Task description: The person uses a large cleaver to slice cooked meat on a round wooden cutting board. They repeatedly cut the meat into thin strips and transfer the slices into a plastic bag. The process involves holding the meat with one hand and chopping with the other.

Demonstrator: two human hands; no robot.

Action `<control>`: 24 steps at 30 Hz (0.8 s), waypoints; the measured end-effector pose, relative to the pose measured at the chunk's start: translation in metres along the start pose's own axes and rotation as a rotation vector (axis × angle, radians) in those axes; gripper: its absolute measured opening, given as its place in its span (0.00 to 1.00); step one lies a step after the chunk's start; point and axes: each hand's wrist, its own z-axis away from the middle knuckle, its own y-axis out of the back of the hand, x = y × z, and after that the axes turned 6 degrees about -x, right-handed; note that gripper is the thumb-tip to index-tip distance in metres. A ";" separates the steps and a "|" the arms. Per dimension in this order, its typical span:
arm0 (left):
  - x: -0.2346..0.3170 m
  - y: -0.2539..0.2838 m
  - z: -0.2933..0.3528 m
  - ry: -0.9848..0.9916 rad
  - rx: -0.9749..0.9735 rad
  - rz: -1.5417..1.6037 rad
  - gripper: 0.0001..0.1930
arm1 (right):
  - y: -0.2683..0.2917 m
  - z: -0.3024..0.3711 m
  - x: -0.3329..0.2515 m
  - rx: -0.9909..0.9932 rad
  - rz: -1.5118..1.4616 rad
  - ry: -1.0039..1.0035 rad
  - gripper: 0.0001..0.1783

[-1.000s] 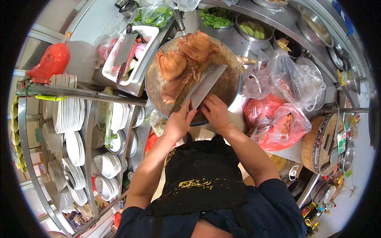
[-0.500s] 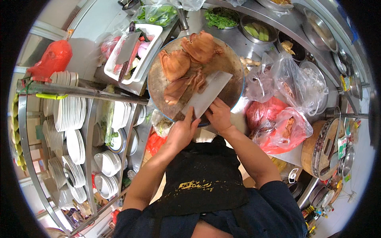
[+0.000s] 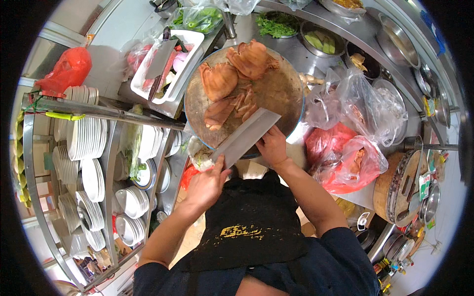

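My left hand [image 3: 205, 188] is closed at the near-left end of a cleaver [image 3: 247, 132], its index finger against the steel. The cleaver's handle is hidden. Its wide blade slants across the near edge of a round wooden chopping board [image 3: 278, 96]. My right hand [image 3: 272, 147] is beside the blade's near side, fingers curled against it; anything inside them is hidden. On the board lie brown pieces of cooked meat, among them a large piece [image 3: 218, 82], a folded one [image 3: 249, 59] and a flat one [image 3: 218, 113]. A few thin slices [image 3: 246, 103] lie just beyond the blade.
Left of the board, a white tray [image 3: 190, 61] holds vegetables with another cleaver [image 3: 162, 60] across it. Stacked white plates [image 3: 88, 139] fill a metal rack. On the right are plastic bags [image 3: 348, 158], with bowls of greens [image 3: 277, 23] and cut vegetables [image 3: 321, 40] behind.
The cleaver has come back toward me and left, uncovering more of the slices. My left hand moved down and left with it; my right hand shifted only slightly.
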 end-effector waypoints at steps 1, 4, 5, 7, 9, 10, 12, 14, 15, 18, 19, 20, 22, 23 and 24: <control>0.007 -0.003 -0.010 0.039 -0.025 0.007 0.30 | 0.000 -0.001 -0.002 0.000 0.006 0.007 0.18; 0.020 -0.017 -0.042 0.092 -0.006 0.096 0.31 | 0.002 -0.004 -0.007 -0.001 0.015 0.011 0.20; 0.025 -0.021 -0.056 0.069 0.017 0.094 0.31 | 0.002 -0.003 -0.005 -0.005 0.007 0.000 0.20; 0.029 -0.023 -0.085 0.029 0.080 0.084 0.32 | 0.006 -0.008 -0.008 -0.024 0.000 0.037 0.21; 0.018 -0.018 -0.095 -0.038 0.098 0.155 0.32 | 0.015 -0.013 -0.011 -0.055 0.012 0.113 0.22; 0.012 -0.016 -0.096 -0.077 0.098 0.184 0.32 | 0.018 -0.014 -0.009 -0.073 0.064 0.155 0.22; -0.004 -0.010 -0.084 -0.074 0.031 0.165 0.31 | 0.022 -0.016 -0.001 -0.109 0.168 0.229 0.22; -0.010 -0.002 -0.059 -0.019 -0.068 0.146 0.30 | 0.025 -0.017 0.009 -0.138 0.129 0.226 0.21; -0.012 -0.001 -0.050 -0.027 -0.019 0.174 0.31 | 0.025 -0.020 0.011 -0.135 0.112 0.205 0.20; -0.022 -0.003 -0.035 -0.145 0.169 0.177 0.28 | 0.027 -0.024 0.011 -0.147 0.067 0.166 0.19; -0.010 0.007 -0.028 -0.092 0.120 0.166 0.28 | 0.026 -0.023 0.015 -0.128 0.065 0.179 0.19; -0.004 0.013 -0.021 -0.087 0.085 0.136 0.29 | 0.025 -0.022 0.018 -0.109 0.063 0.194 0.19; 0.005 0.015 0.000 -0.063 0.011 0.069 0.30 | 0.021 -0.014 0.026 -0.138 0.074 0.176 0.20; -0.003 -0.001 0.008 -0.048 0.037 0.100 0.31 | 0.018 -0.013 0.027 -0.128 0.061 0.170 0.21; -0.002 -0.003 0.014 -0.013 0.017 0.090 0.32 | 0.017 -0.013 0.024 -0.120 0.048 0.160 0.22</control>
